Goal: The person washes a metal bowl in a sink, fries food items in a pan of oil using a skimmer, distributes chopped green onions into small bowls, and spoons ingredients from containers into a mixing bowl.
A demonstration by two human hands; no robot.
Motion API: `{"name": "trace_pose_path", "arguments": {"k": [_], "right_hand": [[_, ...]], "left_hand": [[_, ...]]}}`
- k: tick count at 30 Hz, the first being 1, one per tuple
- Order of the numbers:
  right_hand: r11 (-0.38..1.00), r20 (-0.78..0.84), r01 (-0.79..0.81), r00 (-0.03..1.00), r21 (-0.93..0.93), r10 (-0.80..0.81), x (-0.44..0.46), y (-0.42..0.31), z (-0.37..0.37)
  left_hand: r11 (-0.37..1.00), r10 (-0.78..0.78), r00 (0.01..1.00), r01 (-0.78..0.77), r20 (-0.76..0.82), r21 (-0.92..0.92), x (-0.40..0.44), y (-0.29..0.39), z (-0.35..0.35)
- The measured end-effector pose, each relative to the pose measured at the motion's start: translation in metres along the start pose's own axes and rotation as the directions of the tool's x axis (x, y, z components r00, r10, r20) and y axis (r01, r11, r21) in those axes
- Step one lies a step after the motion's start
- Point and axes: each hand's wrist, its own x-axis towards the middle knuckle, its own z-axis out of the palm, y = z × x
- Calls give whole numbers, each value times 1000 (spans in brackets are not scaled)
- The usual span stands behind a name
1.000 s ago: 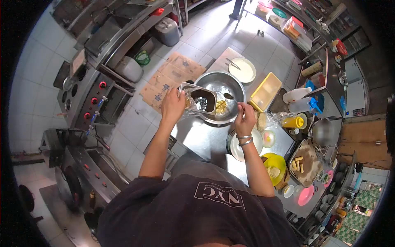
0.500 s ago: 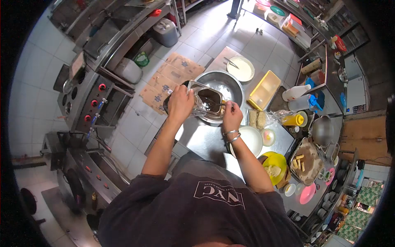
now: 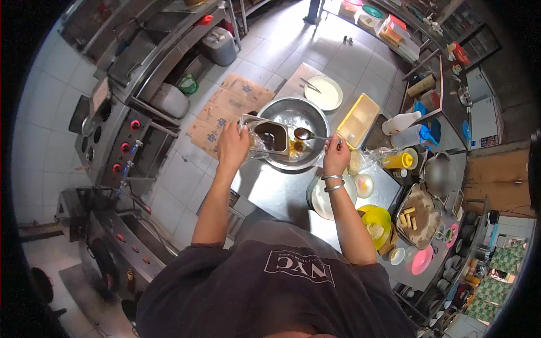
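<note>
My left hand (image 3: 233, 146) grips a rectangular metal container (image 3: 286, 147) lined with clear plastic, tilted over a large steel bowl (image 3: 322, 121). Dark liquid shows inside the container. In my right hand (image 3: 336, 155) is a metal spoon (image 3: 320, 137), its dark-filled head above the bowl, just right of the container's edge. Brownish liquid lies on the bottom of the bowl beneath the spoon. Part of the bowl is hidden behind the container.
A white bowl of pale cream mixture (image 3: 327, 100) with a utensil stands behind the steel bowl. To the right are a yellow tray (image 3: 369, 107), a yellow squeeze bottle (image 3: 398, 161) and a yellow-green bowl (image 3: 380, 217). White plates (image 3: 322, 204) sit near my right wrist.
My right hand has moved right and slightly down, bringing the spoon out of the container to above the steel bowl. The container has shifted slightly left in view.
</note>
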Motion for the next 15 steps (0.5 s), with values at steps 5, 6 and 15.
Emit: {"name": "trace_pose_path", "arguments": {"k": [5,6,15], "right_hand": [[950,24,172,985,-260,-172,-6,-9,-3],[901,75,272,962,-337,-262,-8,-13,-4],[832,249,521,846,-193,-472,-44,-44,7]], "left_hand": [[1000,-7,1000,7,-4,-15,3,-4,-2],[1000,-10,1000,10,4,-6,4,-5,-2],[1000,26,999,-25,34,-17,6,11,-1]]}}
